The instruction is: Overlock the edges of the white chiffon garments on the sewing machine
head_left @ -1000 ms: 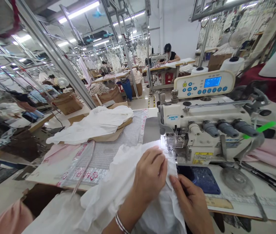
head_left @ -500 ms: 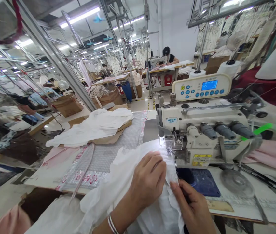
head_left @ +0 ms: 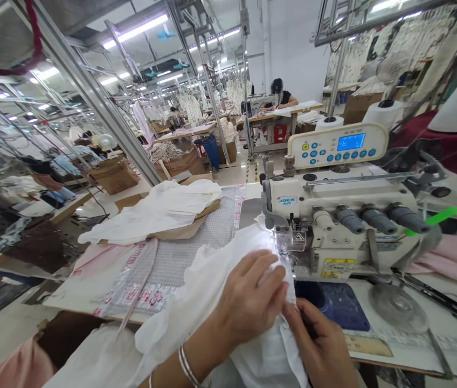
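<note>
A white fabric piece lies on the sewing table and runs under the presser foot of a cream overlock sewing machine. My left hand lies flat on the fabric just in front of the foot, fingers stretched and pressing it down. Right beside it, my right hand pinches the fabric's right edge, with the fingers closed on the cloth. A silver bracelet circles my left wrist.
A second white garment lies on brown cardboard at the table's far left. The machine's control panel glows blue. White thread cones stand behind it, pink cloth to the right. A person sits at a far table.
The fabric has fed further under the presser foot and bunched up behind it. Both hands have slid slightly forward with the cloth.
</note>
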`<action>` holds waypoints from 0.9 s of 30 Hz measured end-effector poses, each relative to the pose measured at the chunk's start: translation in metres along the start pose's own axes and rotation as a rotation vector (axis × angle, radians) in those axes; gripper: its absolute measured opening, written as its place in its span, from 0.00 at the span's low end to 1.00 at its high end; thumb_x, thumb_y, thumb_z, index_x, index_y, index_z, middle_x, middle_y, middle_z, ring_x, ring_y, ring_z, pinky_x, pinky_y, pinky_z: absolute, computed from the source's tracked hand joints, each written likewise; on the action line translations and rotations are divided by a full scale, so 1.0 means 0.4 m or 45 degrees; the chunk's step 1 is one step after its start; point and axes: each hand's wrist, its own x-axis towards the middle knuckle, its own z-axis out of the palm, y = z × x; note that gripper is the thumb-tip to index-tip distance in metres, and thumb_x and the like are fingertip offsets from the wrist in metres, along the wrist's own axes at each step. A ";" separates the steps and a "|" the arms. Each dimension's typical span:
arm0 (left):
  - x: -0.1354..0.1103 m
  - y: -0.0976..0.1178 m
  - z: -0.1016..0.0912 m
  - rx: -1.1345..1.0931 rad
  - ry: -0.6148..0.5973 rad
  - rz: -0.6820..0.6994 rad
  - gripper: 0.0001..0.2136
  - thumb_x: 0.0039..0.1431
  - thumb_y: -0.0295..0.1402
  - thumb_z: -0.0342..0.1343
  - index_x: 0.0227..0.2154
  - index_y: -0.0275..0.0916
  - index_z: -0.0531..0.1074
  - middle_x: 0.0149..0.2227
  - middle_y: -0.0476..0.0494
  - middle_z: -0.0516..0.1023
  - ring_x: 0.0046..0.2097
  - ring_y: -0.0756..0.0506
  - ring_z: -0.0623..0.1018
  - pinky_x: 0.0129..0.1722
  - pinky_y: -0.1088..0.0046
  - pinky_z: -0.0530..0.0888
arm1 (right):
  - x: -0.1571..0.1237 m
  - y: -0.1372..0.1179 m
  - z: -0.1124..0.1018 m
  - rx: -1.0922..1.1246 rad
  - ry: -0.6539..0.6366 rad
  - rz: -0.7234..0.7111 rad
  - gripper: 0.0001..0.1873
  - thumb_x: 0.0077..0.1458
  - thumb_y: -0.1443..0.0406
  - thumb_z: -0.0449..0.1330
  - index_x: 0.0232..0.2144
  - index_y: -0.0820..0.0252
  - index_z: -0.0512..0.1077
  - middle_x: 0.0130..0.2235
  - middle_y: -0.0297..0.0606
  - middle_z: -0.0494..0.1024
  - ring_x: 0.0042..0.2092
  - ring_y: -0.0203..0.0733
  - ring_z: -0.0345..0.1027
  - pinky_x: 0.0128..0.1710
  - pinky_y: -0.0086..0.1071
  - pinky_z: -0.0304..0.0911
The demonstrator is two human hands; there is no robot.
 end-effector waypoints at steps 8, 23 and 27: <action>0.007 -0.029 0.010 -0.156 -0.069 -0.092 0.07 0.61 0.21 0.49 0.37 0.35 0.70 0.39 0.43 0.75 0.48 0.47 0.74 0.52 0.65 0.74 | -0.001 0.017 -0.004 0.005 -0.033 0.095 0.20 0.59 0.52 0.54 0.25 0.60 0.68 0.24 0.31 0.70 0.25 0.33 0.60 0.24 0.21 0.58; -0.006 0.025 -0.003 0.072 -0.058 -0.030 0.03 0.60 0.25 0.53 0.37 0.33 0.70 0.40 0.40 0.76 0.49 0.42 0.74 0.51 0.60 0.75 | -0.039 0.018 0.009 0.108 0.012 0.174 0.20 0.56 0.50 0.57 0.23 0.61 0.68 0.22 0.29 0.65 0.25 0.32 0.56 0.26 0.22 0.55; 0.000 -0.006 0.009 -0.032 -0.052 -0.074 0.06 0.61 0.23 0.50 0.36 0.36 0.71 0.39 0.43 0.76 0.48 0.45 0.75 0.52 0.62 0.74 | -0.031 0.013 0.008 0.081 0.032 0.206 0.21 0.56 0.49 0.56 0.23 0.60 0.69 0.22 0.30 0.67 0.25 0.33 0.57 0.25 0.23 0.57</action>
